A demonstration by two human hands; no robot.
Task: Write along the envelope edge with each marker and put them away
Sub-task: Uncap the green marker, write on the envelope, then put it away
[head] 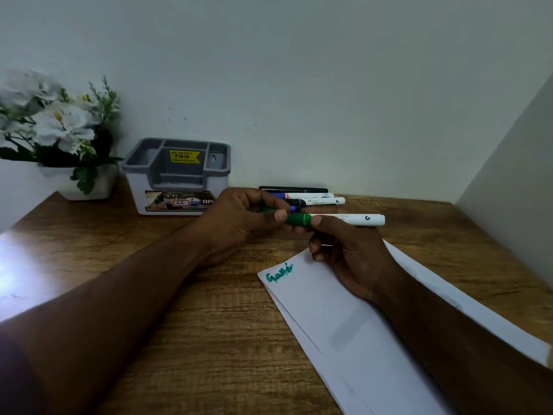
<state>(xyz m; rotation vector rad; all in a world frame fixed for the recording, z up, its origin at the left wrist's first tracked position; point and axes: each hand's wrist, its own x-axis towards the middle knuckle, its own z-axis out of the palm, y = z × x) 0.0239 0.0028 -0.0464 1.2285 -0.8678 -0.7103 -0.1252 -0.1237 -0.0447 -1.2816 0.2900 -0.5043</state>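
A green marker (344,219) with a white barrel lies level between both hands above the desk. My left hand (239,218) pinches its green cap end. My right hand (347,256) grips the barrel just right of the cap and rests over a white envelope (344,333). Green writing (279,274) sits at the envelope's far left corner. Several other markers (311,197), black and blue capped, lie side by side against the wall behind my hands. A grey and white organiser box (176,175) with open compartments stands at the back left.
A white pot of white flowers (59,130) stands in the far left corner beside the organiser. The wooden desk (194,339) meets a wall at the back and a side panel (514,190) on the right. Bright glare falls on the desk's left edge.
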